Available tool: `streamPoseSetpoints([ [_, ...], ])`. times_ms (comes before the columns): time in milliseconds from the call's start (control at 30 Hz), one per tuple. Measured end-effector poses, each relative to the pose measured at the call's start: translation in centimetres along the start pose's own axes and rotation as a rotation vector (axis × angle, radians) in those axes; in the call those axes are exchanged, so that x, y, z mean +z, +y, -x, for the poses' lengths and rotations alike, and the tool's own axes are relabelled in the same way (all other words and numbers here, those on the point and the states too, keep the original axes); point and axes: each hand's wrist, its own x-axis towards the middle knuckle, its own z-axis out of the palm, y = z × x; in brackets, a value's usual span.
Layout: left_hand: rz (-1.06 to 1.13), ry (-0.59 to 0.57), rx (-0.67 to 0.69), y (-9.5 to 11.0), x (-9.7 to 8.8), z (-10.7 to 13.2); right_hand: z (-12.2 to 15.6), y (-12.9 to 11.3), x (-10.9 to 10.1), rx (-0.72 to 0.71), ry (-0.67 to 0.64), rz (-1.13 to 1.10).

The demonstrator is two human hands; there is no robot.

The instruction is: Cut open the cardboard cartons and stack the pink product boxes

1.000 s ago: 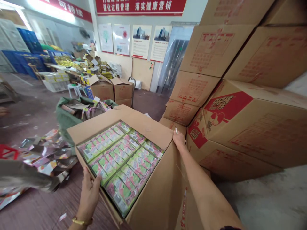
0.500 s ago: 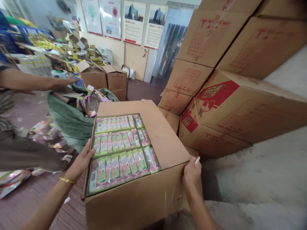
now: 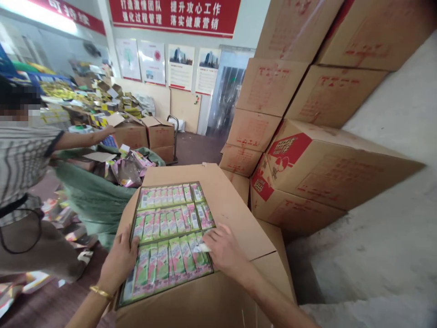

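Observation:
A large cardboard carton (image 3: 239,214) stands in front of me, its top partly open. Rows of pink-and-green snack packets (image 3: 170,228) fill the opening. At its left side, my left hand (image 3: 121,257) is closed over the left flap (image 3: 131,212), thumb by the packets. My right hand (image 3: 223,248) is above the near right packets, its fingers bent round a small whitish stick-like thing (image 3: 204,247) whose kind I cannot make out. The tips of several fingers are hidden.
Stacked cartons (image 3: 262,91) rise on the right beside a grey wall (image 3: 385,214). A green sack (image 3: 92,200) of wrappers and a co-worker (image 3: 25,164) are at left. Wrappers litter the floor. Behind stand more cartons (image 3: 131,136) and a trolley handle (image 3: 175,130).
My right hand has gone from the carton's near right corner leftward to over the packets. The left flap now spreads outward by my left hand. My view has tilted up.

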Motion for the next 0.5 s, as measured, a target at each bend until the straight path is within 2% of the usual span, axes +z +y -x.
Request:
streamPoseSetpoints([
  [100, -0.079, -0.033, 0.096, -0.5, 0.1, -0.1, -2.0, 0.0, -0.5, -0.076, -0.143, 0.211],
  [167, -0.084, -0.029, 0.097, -0.8, 0.2, -0.2, -2.1, 1.8, -2.9, -0.066, -0.15, 0.264],
  [233, -0.05, -0.013, 0.047, -0.9, 0.4, -0.2, -1.4, 4.9, -6.7, 0.014, -0.119, 0.27],
  [333, -0.016, 0.025, 0.015, -1.1, 0.7, -0.4, 0.7, 11.4, -12.5, 0.296, -0.09, 0.29],
  [367, -0.016, 0.035, 0.021, -1.2, 0.8, -0.5, 1.5, 13.4, -14.0, 0.345, -0.08, 0.283],
  [433, -0.024, 0.04, 0.036, -1.4, 1.1, -0.7, 3.2, 16.6, -15.8, 0.342, -0.073, 0.27],
  [500, -0.025, 0.02, 0.036, -1.6, 1.3, -0.9, 4.5, 18.5, -16.1, 0.392, 0.0, 0.34],
])
